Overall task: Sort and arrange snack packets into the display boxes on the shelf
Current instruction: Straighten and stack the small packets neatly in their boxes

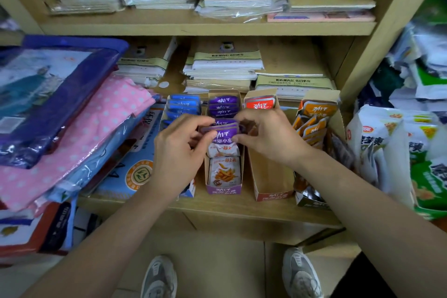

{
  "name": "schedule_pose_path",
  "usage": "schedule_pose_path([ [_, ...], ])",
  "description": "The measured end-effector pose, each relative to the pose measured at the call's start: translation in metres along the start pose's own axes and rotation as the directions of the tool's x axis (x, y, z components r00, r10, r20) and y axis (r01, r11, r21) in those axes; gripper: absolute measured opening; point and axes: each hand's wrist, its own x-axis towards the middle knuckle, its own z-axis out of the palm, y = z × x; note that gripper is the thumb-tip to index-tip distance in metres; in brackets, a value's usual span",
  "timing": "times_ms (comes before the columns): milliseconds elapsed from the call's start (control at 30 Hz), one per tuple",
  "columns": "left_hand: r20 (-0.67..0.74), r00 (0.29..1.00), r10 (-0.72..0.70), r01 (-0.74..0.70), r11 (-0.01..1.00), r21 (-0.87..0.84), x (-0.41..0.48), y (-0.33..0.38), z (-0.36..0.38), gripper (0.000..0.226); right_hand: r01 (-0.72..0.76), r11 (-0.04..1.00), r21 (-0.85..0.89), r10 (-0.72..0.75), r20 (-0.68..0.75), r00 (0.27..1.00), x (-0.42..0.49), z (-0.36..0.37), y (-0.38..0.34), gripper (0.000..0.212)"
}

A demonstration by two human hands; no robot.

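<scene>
Both hands over purple box [223, 189]: left hand [177, 150] and right hand [267, 135] fingers pinched small stack of purple packets [221, 132].

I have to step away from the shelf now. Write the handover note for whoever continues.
Left hand: shut on the purple packets, holding the small stack from its left edge.
Right hand: fingers pinch the same stack from the right, over the purple box.
Boxes, left to right on the shelf: blue box filled with blue packets; purple box with packets at back and front, gap in the middle; red box nearly empty, one red packet at its back; orange box part filled, untidy.
Left: seat the held stack, fill the red box, straighten the orange one.
</scene>
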Motion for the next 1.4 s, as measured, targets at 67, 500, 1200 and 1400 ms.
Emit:
schedule_pose_path([
  [67,0.032,0.999,0.027,-0.027,1.0,0.01,-0.008,0.003,-0.006,0.018,0.01,1.0,-0.003,-0.01,-0.057,0.998,0.001,0.003,0.002,0.014],
  [500,0.451,0.871,0.196,-0.34,0.902,0.264,-0.038,-0.013,-0.009,0.038,0.06,0.998,0.0,-0.06,0.097,0.994,-0.005,0.002,0.002,0.014],
  [1200,0.162,0.957,0.242,-0.276,0.931,0.239,-0.004,-0.014,0.002,0.004,0.057,0.998,-0.028,-0.053,0.137,0.989,-0.005,0.006,-0.008,0.042],
  [1400,0.183,0.959,0.219,-0.251,0.951,0.179,-0.008,-0.006,-0.007,0.011,0.095,0.988,-0.124,-0.095,0.002,0.995,0.001,0.011,-0.006,0.012],
])
